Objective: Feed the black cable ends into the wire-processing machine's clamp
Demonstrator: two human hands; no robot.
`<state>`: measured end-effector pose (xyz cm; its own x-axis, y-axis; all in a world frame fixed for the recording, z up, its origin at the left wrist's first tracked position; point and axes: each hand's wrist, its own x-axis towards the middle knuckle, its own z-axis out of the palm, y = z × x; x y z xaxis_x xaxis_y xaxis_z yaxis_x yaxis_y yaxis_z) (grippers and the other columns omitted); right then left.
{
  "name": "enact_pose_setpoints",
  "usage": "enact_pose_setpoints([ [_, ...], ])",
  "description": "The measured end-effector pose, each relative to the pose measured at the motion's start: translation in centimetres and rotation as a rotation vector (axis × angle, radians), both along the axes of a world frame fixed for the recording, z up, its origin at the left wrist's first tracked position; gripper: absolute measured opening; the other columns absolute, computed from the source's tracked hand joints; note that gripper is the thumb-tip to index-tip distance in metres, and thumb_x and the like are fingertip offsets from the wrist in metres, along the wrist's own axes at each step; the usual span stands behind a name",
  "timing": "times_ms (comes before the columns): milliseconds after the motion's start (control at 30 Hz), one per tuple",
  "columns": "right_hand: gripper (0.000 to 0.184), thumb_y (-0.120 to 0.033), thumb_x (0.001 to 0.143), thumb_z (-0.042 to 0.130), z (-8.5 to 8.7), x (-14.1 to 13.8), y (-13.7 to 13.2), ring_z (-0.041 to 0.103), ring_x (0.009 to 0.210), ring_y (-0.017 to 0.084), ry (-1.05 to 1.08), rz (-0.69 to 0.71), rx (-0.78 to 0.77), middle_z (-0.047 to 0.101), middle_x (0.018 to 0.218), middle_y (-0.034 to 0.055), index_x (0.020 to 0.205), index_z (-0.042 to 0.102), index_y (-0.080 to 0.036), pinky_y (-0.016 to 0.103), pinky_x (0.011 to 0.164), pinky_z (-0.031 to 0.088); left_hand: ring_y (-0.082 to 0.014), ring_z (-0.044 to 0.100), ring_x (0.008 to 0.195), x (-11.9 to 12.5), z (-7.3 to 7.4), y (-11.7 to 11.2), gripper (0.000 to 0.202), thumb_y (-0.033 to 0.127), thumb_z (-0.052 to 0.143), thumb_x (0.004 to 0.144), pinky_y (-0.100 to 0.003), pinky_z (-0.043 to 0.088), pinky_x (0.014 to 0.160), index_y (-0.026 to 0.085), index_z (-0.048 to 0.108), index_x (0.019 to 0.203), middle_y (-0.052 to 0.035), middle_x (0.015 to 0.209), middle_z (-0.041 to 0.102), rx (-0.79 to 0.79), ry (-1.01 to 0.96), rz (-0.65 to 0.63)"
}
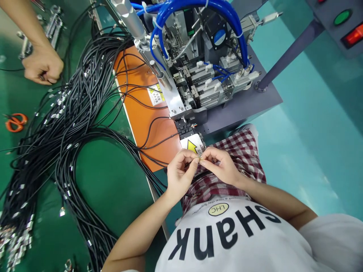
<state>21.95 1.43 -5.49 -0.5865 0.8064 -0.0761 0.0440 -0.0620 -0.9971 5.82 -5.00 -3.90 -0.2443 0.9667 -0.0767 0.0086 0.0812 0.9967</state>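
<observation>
Black, thin cables with silvery tips (85,90) lie in a thick heap along the left of what I see, spread over a green tabletop (99,166). Near the lower middle, I have the left hand (180,173) and the right hand (222,165) meeting, thumb and forefinger of each pressed together on one tiny pale piece (200,157); it is too small for me to tell what it is. That piece sits between both sets of fingertips, right by the edge of a white plate with a yellow arrow (193,142). Beyond the plate I make out a grey and silver metal machine (210,88) topped by thick, bright blue hoses (198,4). An orange panel (150,141) lies between the heap and the machine, with several of the cables crossing it. At upper left, I see a co-worker's hand (44,65), its fingers curled in; I cannot tell whether it grips anything. Below it on the tabletop lies a pair of orange-handled scissors (16,122).
</observation>
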Motion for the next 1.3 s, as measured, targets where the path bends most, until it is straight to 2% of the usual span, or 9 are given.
enact_pose_setpoints([
  [267,0.009,-0.022,0.091,0.067,0.0,0.0,-0.1,0.051,0.068,0.012,-0.011,-0.002,-0.021,0.059,0.079,-0.0014,0.084,0.063,-0.019,0.026,0.064,0.041,-0.0103,0.056,0.076,-0.4,0.3,0.1,0.009,0.023,0.071,0.088,-0.022,0.046,0.069,0.017,0.067,0.094,-0.0022,0.088,0.062,-0.064,-0.056,-0.047],
  [500,0.009,-0.020,0.092,0.064,0.2,-0.1,-0.1,0.051,0.068,0.012,-0.021,0.010,0.041,0.059,0.078,-0.0013,0.083,0.063,-0.019,0.026,0.065,0.042,-0.0069,0.049,0.065,0.0,0.5,0.1,0.008,0.025,0.066,0.092,-0.021,0.040,0.061,0.017,0.064,0.093,0.0003,0.082,0.056,-0.096,-0.154,0.001],
  [900,0.008,-0.019,0.092,0.062,0.3,-0.4,-0.9,0.055,0.071,0.014,-0.077,-0.033,0.183,0.058,0.079,0.0001,0.084,0.061,-0.020,0.029,0.067,0.045,-0.0116,0.051,0.078,-0.4,0.4,-0.1,0.009,0.024,0.065,0.092,-0.024,0.040,0.070,0.017,0.062,0.088,-0.0015,0.085,0.057,-0.042,-0.136,-0.018],
  [1000,0.006,-0.020,0.092,0.063,0.0,-0.1,-1.0,0.056,0.067,0.013,-0.120,-0.030,0.192,0.059,0.079,-0.0006,0.086,0.061,-0.021,0.029,0.067,0.046,-0.0114,0.049,0.076,-0.6,0.6,0.1,0.011,0.026,0.061,0.095,-0.024,0.041,0.069,0.018,0.060,0.089,-0.0008,0.083,0.055,-0.078,-0.031,-0.104],
  [1100,0.005,-0.021,0.091,0.065,-0.3,0.5,-0.8,0.056,0.065,0.013,-0.178,-0.008,0.191,0.060,0.077,-0.0010,0.086,0.063,-0.021,0.029,0.066,0.046,-0.0135,0.054,0.083,-1.2,1.6,0.4,0.008,0.027,0.059,0.096,-0.027,0.045,0.076,0.019,0.061,0.097,-0.0028,0.092,0.059,-0.103,0.188,-0.244],
  [1200,0.003,-0.023,0.090,0.067,-0.5,1.7,-0.2,0.056,0.064,0.013,-0.240,0.022,0.202,0.062,0.075,-0.0007,0.087,0.067,-0.021,0.029,0.067,0.047,-0.0169,0.058,0.096,-2.2,3.6,0.2,0.022,0.025,0.063,0.093,-0.030,0.047,0.086,0.021,0.060,0.114,-0.0055,0.108,0.062,-0.082,0.484,-0.281],
  [1267,0.004,-0.025,0.089,0.069,-0.8,2.9,0.4,0.057,0.065,0.014,-0.280,0.023,0.197,0.064,0.077,0.0000,0.091,0.070,-0.021,0.030,0.068,0.048,-0.0173,0.059,0.096,-2.8,5.1,-0.3,0.019,0.022,0.061,0.094,-0.030,0.047,0.086,0.021,0.060,0.113,-0.0055,0.106,0.063,-0.068,0.619,-0.305],
  [1300,0.006,-0.026,0.088,0.070,-1.0,3.6,0.8,0.057,0.065,0.014,-0.304,0.016,0.189,0.065,0.079,0.0003,0.093,0.071,-0.022,0.030,0.068,0.048,-0.0173,0.060,0.094,-3.0,5.8,-0.6,0.014,0.020,0.057,0.096,-0.029,0.048,0.084,0.021,0.061,0.109,-0.0053,0.102,0.064,-0.068,0.650,-0.371],
])
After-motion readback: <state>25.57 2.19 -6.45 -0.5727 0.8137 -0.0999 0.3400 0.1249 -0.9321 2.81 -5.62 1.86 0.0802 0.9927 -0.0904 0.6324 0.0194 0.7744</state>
